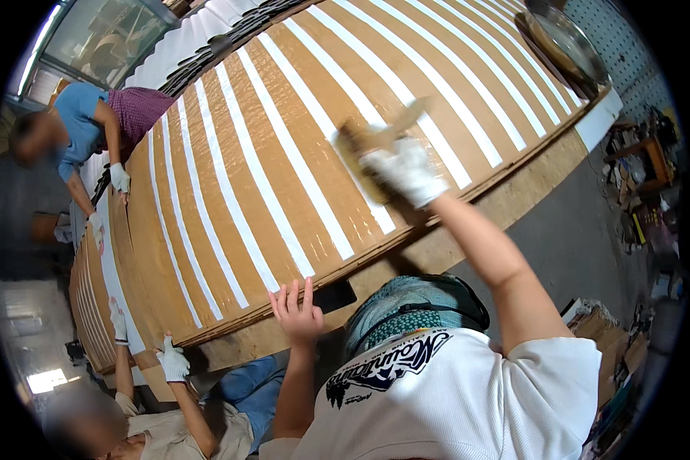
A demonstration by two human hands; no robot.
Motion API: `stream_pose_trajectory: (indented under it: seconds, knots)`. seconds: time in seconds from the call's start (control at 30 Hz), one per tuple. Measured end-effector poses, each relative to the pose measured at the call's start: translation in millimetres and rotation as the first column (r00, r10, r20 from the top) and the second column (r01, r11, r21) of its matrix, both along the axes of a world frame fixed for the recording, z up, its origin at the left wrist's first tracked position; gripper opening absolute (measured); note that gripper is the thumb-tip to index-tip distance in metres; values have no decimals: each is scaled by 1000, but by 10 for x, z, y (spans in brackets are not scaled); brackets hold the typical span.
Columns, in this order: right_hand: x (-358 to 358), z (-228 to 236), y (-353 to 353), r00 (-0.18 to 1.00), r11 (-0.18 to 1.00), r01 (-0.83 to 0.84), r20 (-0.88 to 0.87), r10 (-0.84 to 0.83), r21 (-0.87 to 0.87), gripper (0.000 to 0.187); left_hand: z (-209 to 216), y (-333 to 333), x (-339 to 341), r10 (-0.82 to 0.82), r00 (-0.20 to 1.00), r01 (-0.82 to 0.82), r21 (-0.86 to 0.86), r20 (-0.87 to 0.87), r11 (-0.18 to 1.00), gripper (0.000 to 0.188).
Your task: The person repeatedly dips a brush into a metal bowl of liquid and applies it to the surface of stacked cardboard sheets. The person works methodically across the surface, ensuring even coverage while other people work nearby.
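A wide layer of brown sheet point(284, 153) with long white stripes spreads across the table, its surface glossy in places as if wet. My right hand point(406, 172), in a white glove, is closed around a wide brush point(351, 149) with a light-coloured handle. Motion smears the brush, which is over the striped sheet near its middle. My bare left hand point(297, 310) has its fingers stretched out, the tips at the sheet's near edge; nothing is held in it.
One co-worker point(84, 126) in blue leans over the far left end with gloved hands on the sheet. Another co-worker point(199, 414) in beige has gloved hands at the near left edge. A round metal basin point(571, 46) stands at the far right. Clutter point(644, 176) lines the right side.
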State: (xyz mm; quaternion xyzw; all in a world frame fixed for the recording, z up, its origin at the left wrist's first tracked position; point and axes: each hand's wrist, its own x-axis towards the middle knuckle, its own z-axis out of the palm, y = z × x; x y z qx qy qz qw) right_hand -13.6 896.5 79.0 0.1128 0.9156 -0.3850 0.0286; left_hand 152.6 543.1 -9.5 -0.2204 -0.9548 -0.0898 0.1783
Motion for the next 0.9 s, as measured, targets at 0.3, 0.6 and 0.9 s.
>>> stream_pose_trajectory:
  seconds: [0.3,0.6,0.9]
  knots:
    - [-978,569,805,937,953,301,-192,-291,25,49,7,87,-1,65,993,-62,-35,100,997,63]
    - [-1471,290,-1349,273,278,-960,-184,944,4,39,593,125,-115,155,884,-54,-234,441,971,74]
    - [-4153,211,528,926,880,-377,-144,350,-288,45,716,180,-253,138,822,-35,-192,552,981,69]
